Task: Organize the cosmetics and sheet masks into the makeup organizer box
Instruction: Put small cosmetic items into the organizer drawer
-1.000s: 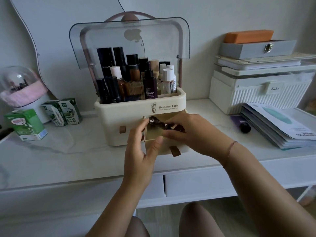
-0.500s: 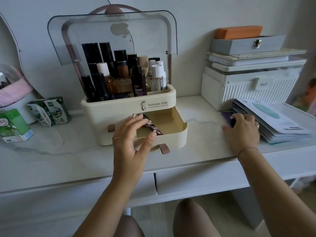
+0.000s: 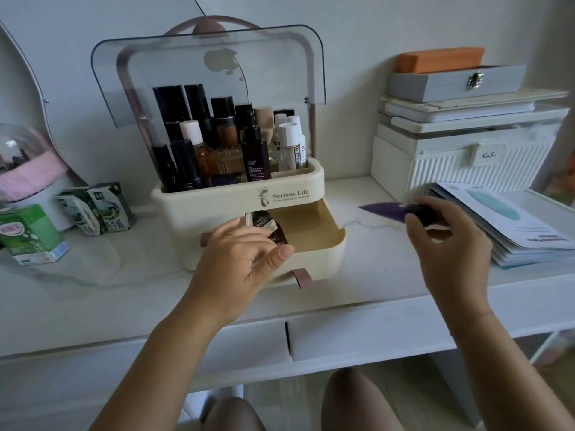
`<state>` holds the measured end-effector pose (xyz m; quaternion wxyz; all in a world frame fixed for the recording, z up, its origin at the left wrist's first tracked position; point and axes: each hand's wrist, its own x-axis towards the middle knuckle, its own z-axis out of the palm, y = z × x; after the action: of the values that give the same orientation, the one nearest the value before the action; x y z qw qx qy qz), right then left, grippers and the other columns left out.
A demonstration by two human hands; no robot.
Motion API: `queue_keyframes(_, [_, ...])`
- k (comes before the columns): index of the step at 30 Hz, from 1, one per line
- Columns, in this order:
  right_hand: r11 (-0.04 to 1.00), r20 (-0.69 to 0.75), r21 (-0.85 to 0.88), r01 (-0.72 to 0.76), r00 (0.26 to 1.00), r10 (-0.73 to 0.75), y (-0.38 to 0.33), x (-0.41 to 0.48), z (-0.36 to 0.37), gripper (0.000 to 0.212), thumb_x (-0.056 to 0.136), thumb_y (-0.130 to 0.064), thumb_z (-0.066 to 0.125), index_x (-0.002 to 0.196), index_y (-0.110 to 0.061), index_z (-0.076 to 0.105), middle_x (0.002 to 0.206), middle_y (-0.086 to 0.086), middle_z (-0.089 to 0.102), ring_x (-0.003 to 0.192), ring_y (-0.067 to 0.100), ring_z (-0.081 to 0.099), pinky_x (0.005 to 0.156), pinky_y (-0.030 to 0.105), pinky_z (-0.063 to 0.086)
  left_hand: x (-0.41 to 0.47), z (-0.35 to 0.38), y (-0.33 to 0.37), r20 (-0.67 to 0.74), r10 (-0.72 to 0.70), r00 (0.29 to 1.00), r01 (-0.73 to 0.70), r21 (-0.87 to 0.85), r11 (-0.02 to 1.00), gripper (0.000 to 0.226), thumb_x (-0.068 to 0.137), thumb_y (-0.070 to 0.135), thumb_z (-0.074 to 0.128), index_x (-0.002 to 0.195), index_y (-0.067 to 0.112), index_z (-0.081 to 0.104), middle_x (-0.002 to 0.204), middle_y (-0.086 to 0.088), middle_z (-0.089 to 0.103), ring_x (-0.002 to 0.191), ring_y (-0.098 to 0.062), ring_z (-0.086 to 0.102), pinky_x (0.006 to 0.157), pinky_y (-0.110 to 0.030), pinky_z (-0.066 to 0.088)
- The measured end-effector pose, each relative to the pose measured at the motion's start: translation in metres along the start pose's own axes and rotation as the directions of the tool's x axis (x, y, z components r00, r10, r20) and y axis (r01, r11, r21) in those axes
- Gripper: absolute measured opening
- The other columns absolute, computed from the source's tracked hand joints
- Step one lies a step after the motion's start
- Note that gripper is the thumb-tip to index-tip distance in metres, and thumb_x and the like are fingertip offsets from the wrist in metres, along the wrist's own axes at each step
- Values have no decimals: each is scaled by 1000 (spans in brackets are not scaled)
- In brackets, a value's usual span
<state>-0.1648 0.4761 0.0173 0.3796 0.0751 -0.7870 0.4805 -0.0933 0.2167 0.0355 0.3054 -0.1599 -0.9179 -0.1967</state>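
Makeup organizer box [image 3: 236, 209] sits just beyond my left hand [image 3: 239, 259]. The fingers of that hand are spread and relaxed above the left front corner of the pulled-out drawer [image 3: 314, 241], gripping nothing. I cannot tell whether my fingertips touch the dark brown sachets [image 3: 267, 227] lying in that corner.

My right hand [image 3: 448, 244] is lifted above the desk [image 3: 124, 275], to the right of the drawer. Its fingers are curled round a purple tube [image 3: 384, 209] at its dark cap end, and the blurred body points left toward the box. Just beside that hand, on the right, the stack of sheet masks [image 3: 510, 225] lies flat on the desk.

Above the drawer, the box's top tray holds upright bottles [image 3: 224, 144], packed close under the raised clear lid [image 3: 205, 73]. Behind the masks stands a white ribbed case [image 3: 466, 169], with a grey box [image 3: 451, 84] and an orange block [image 3: 438, 59] stacked on top. At the far left of the desk are two small cartons [image 3: 102, 206] and a green carton [image 3: 28, 234].
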Motion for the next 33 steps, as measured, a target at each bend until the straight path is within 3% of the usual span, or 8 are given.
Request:
queue_keyframes(3, [980,-67,122,159,986,-152,-43,-17,-11,27,86,-22,66,113,-21,63,94,-22,59,80,-5,60,74,1,45,-5,2,0,-52,-61,997,55,-109,993,69,89,67,28,94,17,76,104,9,70,112,-5,55,106,-42,35])
queue_keyframes(6, [964,64,124,236,967,-245,-71,-27,-10,29,83,-30,64,111,-32,58,94,-28,57,81,-4,60,71,5,47,-13,8,2,-109,-174,979,146,-226,963,64,87,66,37,118,20,66,129,9,58,126,-2,43,106,-24,35])
queue_keyframes(8, [974,198,79,213,954,-225,-78,-29,1,29,80,-32,65,110,-30,63,90,-19,63,75,2,61,66,11,49,-20,13,3,-130,-217,967,178,-257,950,60,87,61,44,128,20,59,139,7,49,133,-5,38,106,-12,28])
queue_keyframes(13, [981,343,-63,186,927,-153,-79,-18,35,24,78,-28,74,100,-20,70,89,-4,65,78,13,56,65,21,44,-32,24,3,-180,-287,941,221,-317,922,64,86,52,54,141,19,42,148,7,40,137,-4,34,105,-9,28])
queue_keyframes(19, [989,409,-28,142,905,-119,-71,-12,43,15,81,-32,69,93,-23,71,87,-11,60,75,4,54,59,7,37,-37,28,3,-230,-302,925,223,-313,923,68,88,50,56,144,16,37,148,8,37,133,10,30,98,1,26])
queue_keyframes(25, [960,534,257,-112,844,-44,-42,-33,27,60,69,-57,63,124,-36,49,117,-25,53,106,-10,53,81,6,45,-43,30,-2,-293,-341,893,250,-307,918,72,83,53,62,140,13,42,139,10,42,129,-9,44,101,-8,33])
queue_keyframes(28, [953,622,246,-177,783,-15,-26,-41,31,73,64,-56,69,129,-31,47,119,-24,57,109,-8,55,86,10,48,-43,31,-5,-364,-347,864,269,-248,931,83,79,66,55,140,12,42,141,3,42,134,-14,38,108,-21,30])
queue_keyframes(33, [963,556,176,-203,828,73,-13,-27,61,79,68,-52,70,136,-20,43,133,-5,54,118,8,52,97,26,46,-27,33,-24,-473,-445,761,449,-111,886,108,68,67,65,148,9,24,157,-13,18,144,-25,14,115,-45,16])
